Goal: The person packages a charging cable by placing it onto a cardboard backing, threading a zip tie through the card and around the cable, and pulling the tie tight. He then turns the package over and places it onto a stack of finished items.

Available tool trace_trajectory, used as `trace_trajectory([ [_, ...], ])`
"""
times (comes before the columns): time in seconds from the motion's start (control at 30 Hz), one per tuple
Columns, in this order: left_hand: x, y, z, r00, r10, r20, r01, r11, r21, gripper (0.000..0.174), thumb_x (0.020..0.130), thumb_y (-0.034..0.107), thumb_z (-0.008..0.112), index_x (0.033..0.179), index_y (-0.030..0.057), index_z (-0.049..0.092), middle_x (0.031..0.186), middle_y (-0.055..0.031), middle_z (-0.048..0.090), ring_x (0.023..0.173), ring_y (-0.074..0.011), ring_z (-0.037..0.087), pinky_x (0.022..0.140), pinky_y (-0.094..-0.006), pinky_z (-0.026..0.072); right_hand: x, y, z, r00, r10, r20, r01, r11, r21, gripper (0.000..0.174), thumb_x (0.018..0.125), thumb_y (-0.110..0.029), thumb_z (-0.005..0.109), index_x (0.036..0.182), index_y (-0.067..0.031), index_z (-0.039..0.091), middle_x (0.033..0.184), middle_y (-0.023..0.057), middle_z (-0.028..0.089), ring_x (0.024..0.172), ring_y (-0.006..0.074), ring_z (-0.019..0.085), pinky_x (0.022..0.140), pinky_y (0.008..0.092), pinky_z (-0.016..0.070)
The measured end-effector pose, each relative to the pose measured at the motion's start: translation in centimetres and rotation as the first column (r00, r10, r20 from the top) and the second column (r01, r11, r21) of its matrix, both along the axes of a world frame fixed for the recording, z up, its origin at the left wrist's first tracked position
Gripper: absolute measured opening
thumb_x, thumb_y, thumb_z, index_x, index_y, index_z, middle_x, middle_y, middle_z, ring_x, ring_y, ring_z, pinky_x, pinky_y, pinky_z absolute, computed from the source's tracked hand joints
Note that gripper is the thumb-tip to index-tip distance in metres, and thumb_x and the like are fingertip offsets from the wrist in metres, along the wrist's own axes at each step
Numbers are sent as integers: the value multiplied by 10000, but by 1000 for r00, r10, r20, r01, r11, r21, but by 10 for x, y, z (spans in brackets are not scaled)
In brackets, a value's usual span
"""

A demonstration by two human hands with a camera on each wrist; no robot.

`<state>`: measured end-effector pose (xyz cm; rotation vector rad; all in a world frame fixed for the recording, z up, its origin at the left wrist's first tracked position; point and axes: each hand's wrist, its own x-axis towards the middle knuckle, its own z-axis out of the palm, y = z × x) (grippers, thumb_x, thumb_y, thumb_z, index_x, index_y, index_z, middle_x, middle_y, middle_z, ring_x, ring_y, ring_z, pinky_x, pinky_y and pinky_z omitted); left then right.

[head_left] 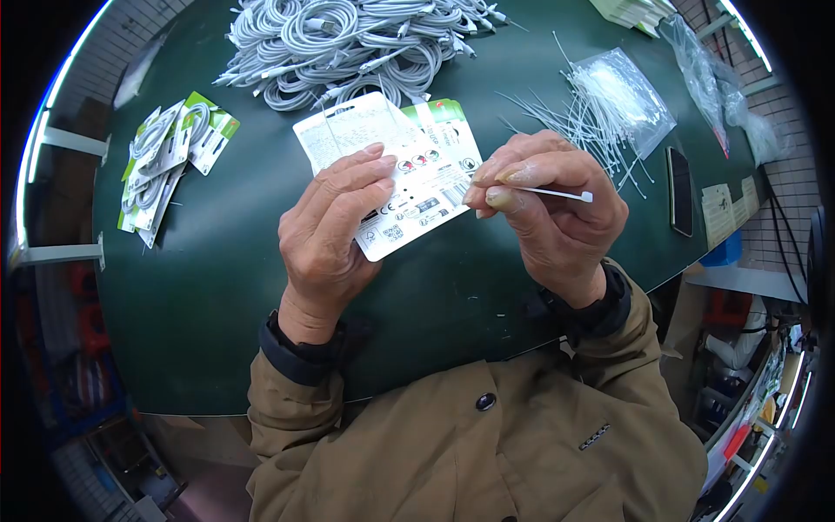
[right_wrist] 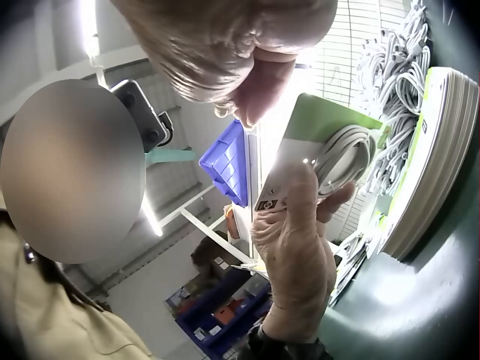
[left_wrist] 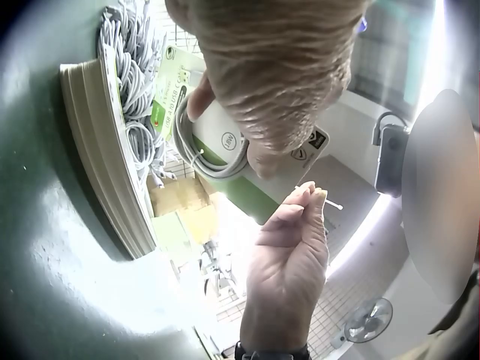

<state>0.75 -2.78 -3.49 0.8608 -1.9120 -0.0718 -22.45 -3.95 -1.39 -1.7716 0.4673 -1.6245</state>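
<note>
Over the green tabletop (head_left: 209, 331), near the heap of pale cables (head_left: 330, 35), the left hand (head_left: 330, 213) grips a printed card (head_left: 413, 204), a coil (left_wrist: 181, 135) on its underside. The card looks light and fairly stiff — best held along its edges — while the coil seems soft and springy. The right hand (head_left: 561, 204) pinches a thin tie (head_left: 557, 192), likely slippery, between fingertips and thumb.

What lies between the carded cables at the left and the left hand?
In the head view, the stretch between the carded cables and the left hand is bare green tabletop.
</note>
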Motion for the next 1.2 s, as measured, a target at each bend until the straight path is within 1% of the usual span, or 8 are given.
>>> trace_trajectory([
  [0.13, 0, 1, -1, 1000, -15, -1, 15, 1000, 1, 267, 798, 47, 889, 977, 9, 694, 1092, -187, 793, 1121, -388, 763, 972, -443, 607, 6, 7, 3, 989, 110, 101, -126, 977, 170, 178, 927, 77, 766, 1082, 46, 682, 1013, 167, 759, 860, 161, 738, 708, 264, 611],
  [0.43, -2, 3, 4, 999, 3, 33, -2, 1000, -25, 221, 782, 16, 871, 923, 1, 702, 1047, -180, 800, 1107, -388, 768, 955, -439, 617, 10, 8, 0, 997, 83, -3, -80, 971, 227, 151, 939, 34, 777, 1063, 29, 691, 1021, 129, 772, 826, 116, 750, 672, 231, 610],
  [0.63, -3, 3, 4, 1000, -2, 27, 3, 1000, -28, 220, 776, 11, 871, 917, 2, 702, 1046, -180, 801, 1113, -388, 766, 956, -440, 617, 8, 7, 0, 994, 112, 10, -110, 949, 297, 128, 959, 19, 759, 1066, 14, 688, 1030, 111, 783, 846, 115, 763, 680, 227, 613],
  [0.73, -3, 3, 3, 1000, 2, 28, -1, 1000, -31, 221, 776, 12, 873, 919, 4, 704, 1044, -178, 801, 1112, -382, 767, 954, -439, 619, 6, 9, 6, 990, 135, -50, -113, 945, 308, 129, 985, 85, 688, 1094, 49, 630, 1012, 205, 713, 850, 192, 744, 672, 271, 610],
  [0.83, -4, 3, 4, 999, 10, 30, -9, 999, -35, 219, 780, 21, 878, 915, 8, 706, 1039, -173, 801, 1107, -374, 770, 946, -435, 622, 6, 7, 4, 990, 135, -47, -114, 944, 310, 140, 967, 79, 716, 1086, 39, 655, 1019, 198, 715, 888, 198, 747, 701, 277, 617],
  [0.93, -4, 3, 3, 1000, 14, 21, -13, 999, -44, 215, 786, 38, 885, 908, 11, 710, 1031, -166, 801, 1100, -367, 773, 937, -429, 626, 9, 2, -2, 990, 67, -121, -45, 984, 174, 131, 921, 31, 785, 1032, -11, 730, 1031, 87, 767, 939, 132, 755, 755, 243, 623],
  [1.07, -3, 3, 3, 1000, -2, 21, 3, 999, -41, 221, 786, 65, 898, 900, 16, 715, 1017, -160, 800, 1088, -366, 777, 918, -421, 632, 6, -1, 4, 964, 70, -257, -41, 993, 114, 148, 855, 46, 820, 964, -35, 759, 998, 81, 755, 916, 165, 747, 761, 278, 614],
  [1.2, -3, 2, 1, 999, -1, 46, 5, 996, -87, 277, 714, 51, 891, 912, 25, 699, 989, -119, 782, 1042, -333, 787, 847, -392, 646, 6, -6, 5, 922, 38, -384, -35, 999, 17, 182, 802, 40, 857, 927, -53, 762, 938, 69, 744, 874, 173, 724, 733, 293, 580],
])
